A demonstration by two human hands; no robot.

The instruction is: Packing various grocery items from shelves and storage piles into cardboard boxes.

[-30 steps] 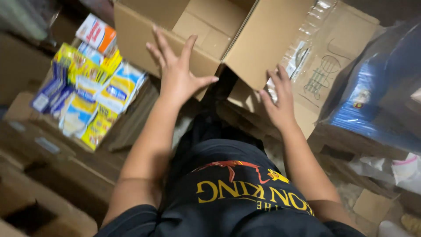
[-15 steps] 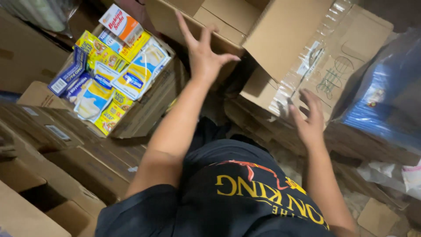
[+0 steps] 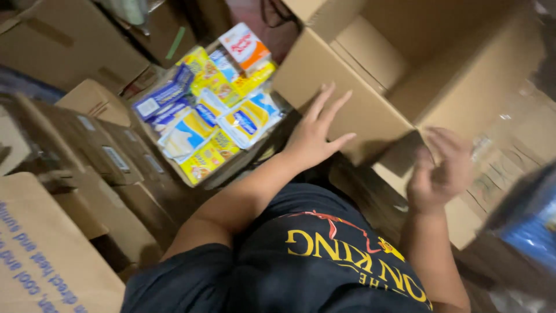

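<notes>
A person in a dark printed T-shirt [image 3: 324, 255] bends over a large open brown cardboard box [image 3: 359, 75] in a storeroom crowded with cartons. The left hand [image 3: 315, 136] lies flat on the box's near outer wall, fingers spread wide, its grip closed on nothing. The right hand [image 3: 440, 168], blurred, hangs at the box's lower corner beside a folded flap, fingers half-curled and holding nothing. The step in hand looks like steadying or turning the box; the next move would seem to call for both palms set firmly on its sides. Left of the box sits an open carton of yellow, blue and white snack packets [image 3: 214, 116], a red-and-white pack at its far end. Plain brown cartons [image 3: 75, 40] stack beyond; a blue plastic bag [image 3: 530, 232] shows at right.
</notes>
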